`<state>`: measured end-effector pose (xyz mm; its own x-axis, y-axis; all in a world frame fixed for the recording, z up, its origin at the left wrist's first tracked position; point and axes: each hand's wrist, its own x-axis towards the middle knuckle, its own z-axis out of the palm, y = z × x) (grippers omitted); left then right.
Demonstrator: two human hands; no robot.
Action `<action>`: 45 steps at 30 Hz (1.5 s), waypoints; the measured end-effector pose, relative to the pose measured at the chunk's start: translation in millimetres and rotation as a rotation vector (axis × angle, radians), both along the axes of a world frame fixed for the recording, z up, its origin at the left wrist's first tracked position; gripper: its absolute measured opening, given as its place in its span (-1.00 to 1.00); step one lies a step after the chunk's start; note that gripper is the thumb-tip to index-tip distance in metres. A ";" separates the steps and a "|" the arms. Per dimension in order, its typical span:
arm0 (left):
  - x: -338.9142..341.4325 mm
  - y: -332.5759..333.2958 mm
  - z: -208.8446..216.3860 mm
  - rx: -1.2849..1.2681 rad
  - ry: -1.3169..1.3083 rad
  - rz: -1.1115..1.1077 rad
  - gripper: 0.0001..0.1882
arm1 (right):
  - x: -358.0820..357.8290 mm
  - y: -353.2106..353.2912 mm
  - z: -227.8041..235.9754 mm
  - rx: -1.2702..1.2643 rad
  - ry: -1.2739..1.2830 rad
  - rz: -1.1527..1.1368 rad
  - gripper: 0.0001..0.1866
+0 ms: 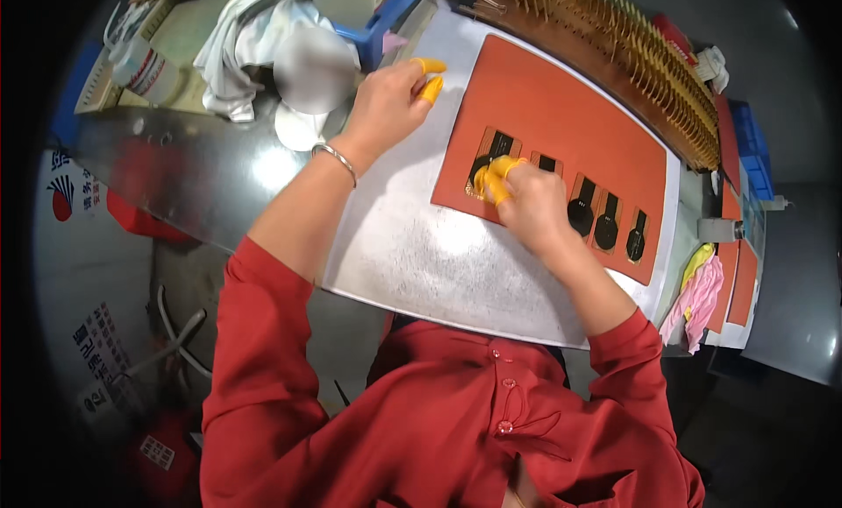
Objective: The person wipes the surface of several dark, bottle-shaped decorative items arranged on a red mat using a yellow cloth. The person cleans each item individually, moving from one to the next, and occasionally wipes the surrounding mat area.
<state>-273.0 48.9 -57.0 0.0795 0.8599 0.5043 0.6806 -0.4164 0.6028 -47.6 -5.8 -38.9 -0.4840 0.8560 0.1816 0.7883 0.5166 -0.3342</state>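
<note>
Yellow finger cots cover fingertips on both of my hands. My left hand [390, 105] is raised over the white sheet [395, 192], left of the orange mat [548, 87]; its thumb and forefinger are apart, with nothing visible between them. Over the mat's near left part, my right hand [531, 197] has its fingers drawn together at the lower end of a flat copper-edged piece with a black face [501, 145]. What its fingertips grip is hidden. Similar paddle-shaped black pieces lie in a row to the right, including a middle one [581, 206] and an end one [637, 238].
A brown rack with rows of gold-coloured prongs [631, 61] stands along the far right edge. White cloths [250, 43], a white bottle [145, 70] and a blue bin [386, 21] sit at the far left. Pink cloth [697, 298] and a grey tape roll [719, 230] lie at right.
</note>
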 end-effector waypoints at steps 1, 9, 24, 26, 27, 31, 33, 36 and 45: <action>-0.8 0.3 -1.8 0.013 0.001 0.000 -0.82 | -2.8 1.2 3.0 -0.013 0.032 -0.025 -0.88; 1.6 -1.6 -4.9 0.037 -0.046 -0.043 -0.81 | -2.4 -7.0 6.5 -0.011 0.049 0.028 -0.89; 2.2 -1.7 -5.3 0.068 -0.082 -0.035 -0.81 | -1.1 -12.2 1.5 0.030 0.015 0.071 -0.89; -0.1 0.5 -4.9 0.069 -0.067 -0.029 -0.81 | 2.6 -10.1 -0.4 0.013 -0.022 0.090 -0.89; -0.3 1.2 -3.4 0.078 -0.084 -0.041 -0.81 | 1.1 -14.5 0.0 0.033 0.017 0.095 -0.88; 1.9 -1.8 -8.6 0.076 -0.108 -0.048 -0.83 | 4.1 17.4 -5.2 0.051 -0.018 -0.010 -0.86; 1.3 3.1 -7.2 0.092 -0.080 -0.053 -0.83 | 2.9 24.7 6.2 0.068 0.010 -0.023 -0.85; -0.4 -1.4 -3.5 0.091 -0.088 -0.039 -0.83 | 6.0 19.5 -5.0 0.051 -0.065 0.018 -0.86; -6.1 3.7 -12.0 0.123 -0.072 -0.018 -0.83 | 3.6 13.0 -3.4 0.023 -0.045 0.024 -0.89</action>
